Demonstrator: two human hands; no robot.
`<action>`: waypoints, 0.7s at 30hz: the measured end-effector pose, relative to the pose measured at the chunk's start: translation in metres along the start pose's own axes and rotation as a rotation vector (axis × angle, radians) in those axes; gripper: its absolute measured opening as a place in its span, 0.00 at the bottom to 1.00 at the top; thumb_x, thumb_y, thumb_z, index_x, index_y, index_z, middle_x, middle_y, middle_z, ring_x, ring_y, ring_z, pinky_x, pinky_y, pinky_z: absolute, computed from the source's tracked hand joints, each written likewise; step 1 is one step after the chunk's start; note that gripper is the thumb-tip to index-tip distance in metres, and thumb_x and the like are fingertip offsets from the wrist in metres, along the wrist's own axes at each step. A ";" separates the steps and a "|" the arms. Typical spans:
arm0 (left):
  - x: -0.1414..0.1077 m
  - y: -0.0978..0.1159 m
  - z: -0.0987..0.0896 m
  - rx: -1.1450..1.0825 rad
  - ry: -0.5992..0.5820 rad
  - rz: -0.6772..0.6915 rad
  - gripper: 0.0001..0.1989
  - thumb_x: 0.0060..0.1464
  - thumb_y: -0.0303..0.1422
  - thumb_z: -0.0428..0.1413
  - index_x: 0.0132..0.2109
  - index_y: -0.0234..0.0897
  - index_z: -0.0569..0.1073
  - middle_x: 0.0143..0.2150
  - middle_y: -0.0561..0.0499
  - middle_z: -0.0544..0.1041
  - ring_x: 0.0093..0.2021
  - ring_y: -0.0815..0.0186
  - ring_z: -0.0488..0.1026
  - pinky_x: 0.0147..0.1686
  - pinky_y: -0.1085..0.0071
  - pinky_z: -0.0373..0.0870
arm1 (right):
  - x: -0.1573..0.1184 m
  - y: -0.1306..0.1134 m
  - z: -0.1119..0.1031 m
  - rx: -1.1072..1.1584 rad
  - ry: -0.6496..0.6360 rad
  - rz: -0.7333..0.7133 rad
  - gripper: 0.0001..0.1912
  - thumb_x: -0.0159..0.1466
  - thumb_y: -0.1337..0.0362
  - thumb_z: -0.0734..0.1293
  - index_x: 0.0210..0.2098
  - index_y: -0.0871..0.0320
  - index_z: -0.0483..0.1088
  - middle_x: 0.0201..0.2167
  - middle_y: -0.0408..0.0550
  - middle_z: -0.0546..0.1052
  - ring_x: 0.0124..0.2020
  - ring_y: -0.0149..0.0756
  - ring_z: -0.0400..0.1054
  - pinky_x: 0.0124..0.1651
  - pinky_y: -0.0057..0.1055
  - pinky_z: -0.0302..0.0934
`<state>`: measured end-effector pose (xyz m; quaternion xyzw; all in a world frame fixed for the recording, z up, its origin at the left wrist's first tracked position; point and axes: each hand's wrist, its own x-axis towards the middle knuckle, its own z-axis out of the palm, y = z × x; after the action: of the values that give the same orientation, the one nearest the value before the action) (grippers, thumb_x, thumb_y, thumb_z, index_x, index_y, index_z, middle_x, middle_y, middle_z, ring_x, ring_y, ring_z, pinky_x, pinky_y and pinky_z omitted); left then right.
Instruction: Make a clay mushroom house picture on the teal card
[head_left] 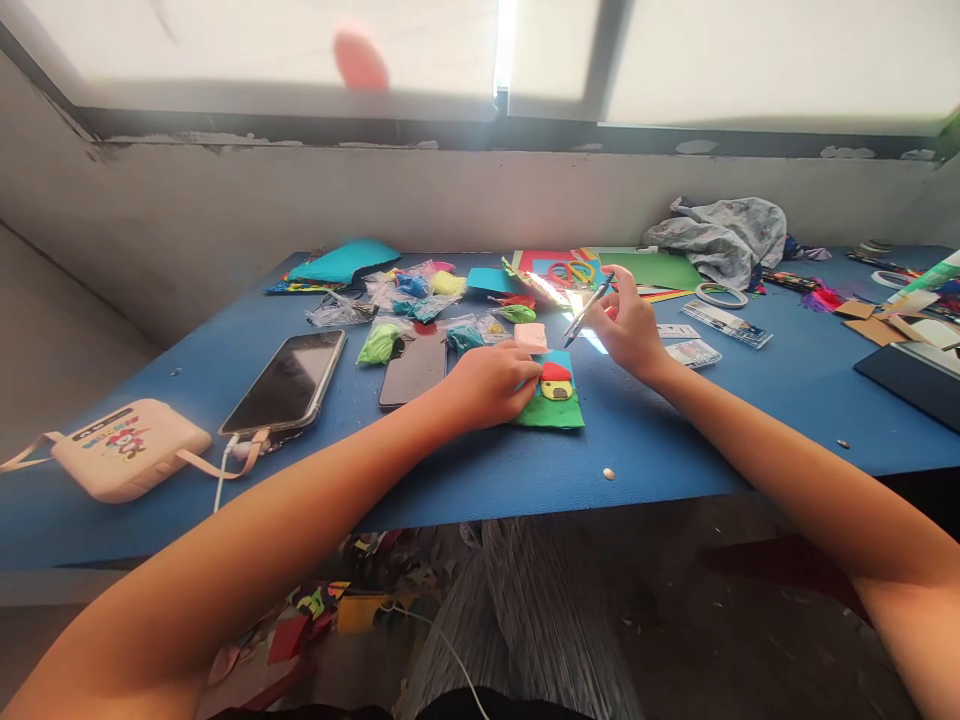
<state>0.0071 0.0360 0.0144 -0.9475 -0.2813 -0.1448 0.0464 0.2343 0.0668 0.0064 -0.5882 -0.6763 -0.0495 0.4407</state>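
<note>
A small card [564, 412] with a green lower part and a blue upper part lies near the table's front. On it is a flat yellow clay face [557, 388] with a red cap [556, 372]. My left hand [496, 384] rests over the card's left side, fingers curled and pressed together; what lies between them is hidden. To the right and above the card, my right hand [628, 322] is closed around a ballpoint pen [588, 309], its tip angled down to the left, apart from the card. A pink block [531, 338] sits just behind the card.
Bags of coloured clay [381, 343] and a dark phone [415, 370] lie left of the card. Farther left are another phone [286, 380] and a pink power bank [131, 448] with a cable. Scissors [579, 273], tape [721, 295] and crumpled cloth [724, 235] lie behind.
</note>
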 end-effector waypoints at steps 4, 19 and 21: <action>0.000 -0.001 0.001 0.004 0.009 0.006 0.15 0.61 0.30 0.47 0.38 0.36 0.79 0.37 0.48 0.80 0.45 0.59 0.76 0.41 0.68 0.73 | 0.000 -0.001 -0.001 0.061 -0.011 0.009 0.24 0.61 0.57 0.60 0.55 0.60 0.61 0.21 0.43 0.76 0.22 0.40 0.66 0.29 0.35 0.60; 0.000 0.002 -0.002 0.003 -0.022 -0.019 0.16 0.62 0.30 0.46 0.40 0.36 0.79 0.39 0.47 0.80 0.48 0.59 0.75 0.44 0.67 0.74 | 0.003 0.006 0.003 0.059 0.041 -0.023 0.04 0.59 0.61 0.61 0.32 0.54 0.61 0.24 0.45 0.72 0.24 0.39 0.64 0.30 0.35 0.58; 0.000 0.002 -0.002 -0.007 -0.023 -0.022 0.16 0.62 0.30 0.46 0.41 0.37 0.79 0.39 0.47 0.80 0.49 0.59 0.75 0.45 0.67 0.74 | 0.003 0.006 0.002 0.081 0.030 -0.014 0.04 0.59 0.61 0.61 0.31 0.53 0.60 0.22 0.43 0.70 0.23 0.37 0.61 0.29 0.34 0.56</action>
<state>0.0076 0.0340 0.0167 -0.9461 -0.2915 -0.1355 0.0383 0.2380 0.0721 0.0045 -0.5643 -0.6752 -0.0342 0.4738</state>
